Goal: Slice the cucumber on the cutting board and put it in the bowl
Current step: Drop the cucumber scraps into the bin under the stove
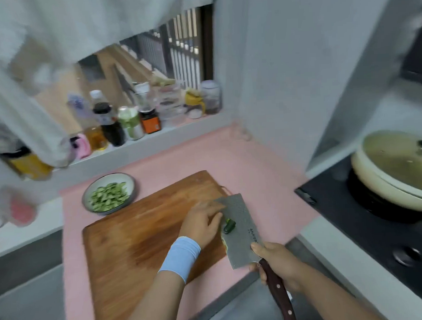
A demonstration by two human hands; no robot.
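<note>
Your board [141, 240] sits mid tabletop [253, 162]. Bowl [133, 187] w/ slices [109, 197] is just off its far-left corner. Cleaver [242, 245] lies over board's right edge, cucumber end [229, 226] on the blade. Left hand [203, 223] is on the board, against the blade; right hand [279, 263] grips the handle. Stove [353, 226] w/ pan [387, 188] right. Bottles [109, 125] on sill [179, 129] behind.

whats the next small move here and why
Probably lift the cleaver with the right hand and carry it toward the bowl. A dark green cucumber piece lies on the blade's flat, the left hand rests beside it on the cutting board, and the bowl already holds slices.
</note>
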